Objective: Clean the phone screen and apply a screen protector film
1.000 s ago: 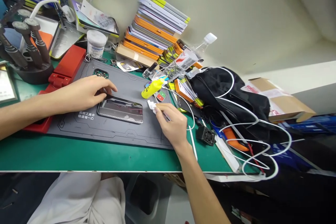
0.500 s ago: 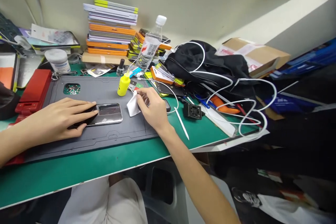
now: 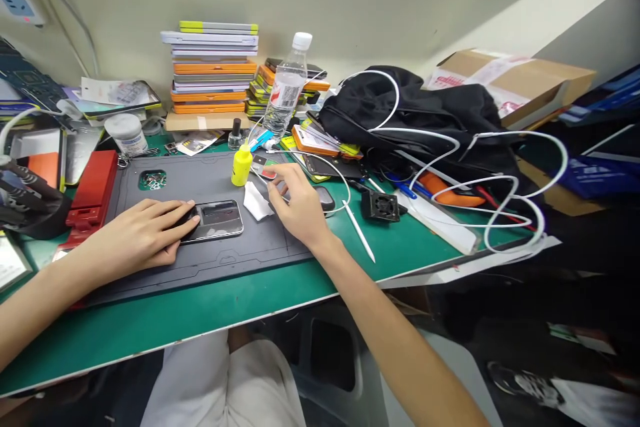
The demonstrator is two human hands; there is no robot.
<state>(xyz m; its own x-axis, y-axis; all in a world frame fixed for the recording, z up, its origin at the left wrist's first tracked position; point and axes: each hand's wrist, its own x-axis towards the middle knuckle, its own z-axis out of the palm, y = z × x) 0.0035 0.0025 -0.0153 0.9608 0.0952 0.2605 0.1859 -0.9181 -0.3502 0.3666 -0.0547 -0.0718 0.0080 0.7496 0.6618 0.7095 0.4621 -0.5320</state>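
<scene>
My left hand [image 3: 155,232] lies with its fingers stretched over the left end of a phone [image 3: 220,220], which is flat on the dark grey work mat [image 3: 210,187]. Curled fingers on my right hand [image 3: 299,207] are pinched near the mat's right side. A thin strip shows at their tips, too small to name. A crumpled white cloth [image 3: 257,202] rests on the mat just left of those fingertips. Behind it stands a yellow bottle [image 3: 242,167] with a thin nozzle. Part of a dark rounded object [image 3: 326,198] shows behind my right hand.
A red clamp-like holder [image 3: 93,190] borders the mat's left side. Stacked flat boxes [image 3: 215,80] and a water bottle [image 3: 286,93] stand behind. To the right are a white stylus [image 3: 360,232], a small black fan [image 3: 381,205], looped white cables [image 3: 500,213] and black fabric [image 3: 425,103].
My right fingers have come away from the white cloth, which now lies on the mat. My left hand stays on the phone. The camera view has shifted a little.
</scene>
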